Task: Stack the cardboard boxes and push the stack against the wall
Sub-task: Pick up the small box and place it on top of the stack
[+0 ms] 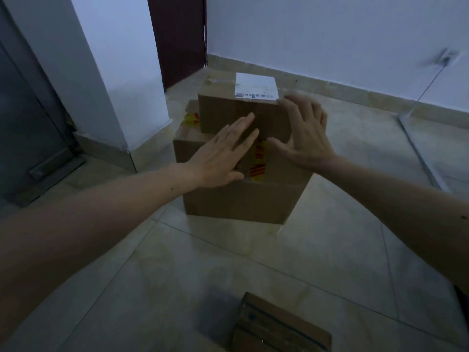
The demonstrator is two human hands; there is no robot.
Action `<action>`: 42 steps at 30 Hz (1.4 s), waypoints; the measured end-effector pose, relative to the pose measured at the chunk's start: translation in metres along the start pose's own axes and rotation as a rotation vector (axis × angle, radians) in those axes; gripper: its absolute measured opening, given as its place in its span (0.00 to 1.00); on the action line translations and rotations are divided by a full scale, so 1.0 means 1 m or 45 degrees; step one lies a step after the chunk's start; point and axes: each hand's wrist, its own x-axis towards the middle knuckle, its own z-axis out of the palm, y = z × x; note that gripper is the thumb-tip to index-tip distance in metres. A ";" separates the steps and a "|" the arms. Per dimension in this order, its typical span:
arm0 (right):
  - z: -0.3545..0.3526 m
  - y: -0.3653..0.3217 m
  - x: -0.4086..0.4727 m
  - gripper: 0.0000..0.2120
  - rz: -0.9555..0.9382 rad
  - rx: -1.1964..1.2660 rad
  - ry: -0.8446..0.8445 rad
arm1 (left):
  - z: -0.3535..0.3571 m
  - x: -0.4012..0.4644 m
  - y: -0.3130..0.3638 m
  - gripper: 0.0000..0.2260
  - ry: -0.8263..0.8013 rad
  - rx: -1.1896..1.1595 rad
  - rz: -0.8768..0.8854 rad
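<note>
A large cardboard box (241, 201) with red and yellow tape stands on the tiled floor. A smaller cardboard box (223, 110) with a white shipping label sits on top of it, toward its far side. My left hand (223, 153) lies flat, fingers apart, against the near face of the small box. My right hand (304, 133) is spread over that box's near right corner, thumb low on its front. A third small cardboard box (279, 326) lies on the floor close to me at the bottom edge.
A white wall (330, 34) with a beige skirting runs behind the stack, some floor between them. A dark red door (177, 39) stands at the back, a white pillar (114, 72) to the left. A cable (418, 148) runs from a wall socket across the floor at right.
</note>
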 end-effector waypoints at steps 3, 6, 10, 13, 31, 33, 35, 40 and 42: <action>0.009 -0.014 -0.050 0.33 -0.017 -0.003 -0.114 | 0.022 -0.016 0.033 0.44 -0.238 -0.063 0.090; 0.018 -0.022 -0.106 0.35 0.025 -0.027 -0.366 | 0.046 -0.033 0.066 0.42 -0.527 -0.135 0.166; 0.026 -0.033 -0.180 0.46 0.135 -0.076 -0.902 | 0.067 -0.059 0.108 0.42 -0.869 -0.258 0.303; 0.027 -0.047 -0.230 0.55 0.240 -0.035 -1.225 | 0.075 -0.079 0.137 0.50 -1.076 -0.351 0.286; 0.026 -0.068 -0.311 0.52 0.381 -0.082 -1.430 | 0.092 -0.116 0.178 0.55 -1.019 -0.219 0.197; 0.022 -0.061 -0.295 0.54 0.384 -0.039 -1.367 | 0.079 -0.109 0.167 0.55 -0.990 -0.219 0.161; 0.013 -0.054 -0.274 0.56 0.401 -0.001 -1.277 | 0.061 -0.099 0.154 0.54 -0.931 -0.205 0.122; -0.028 -0.039 -0.211 0.57 0.409 0.019 -1.037 | 0.009 -0.068 0.120 0.56 -0.760 -0.210 0.033; -0.054 -0.035 -0.178 0.56 0.398 0.012 -0.945 | -0.016 -0.052 0.103 0.57 -0.692 -0.197 0.001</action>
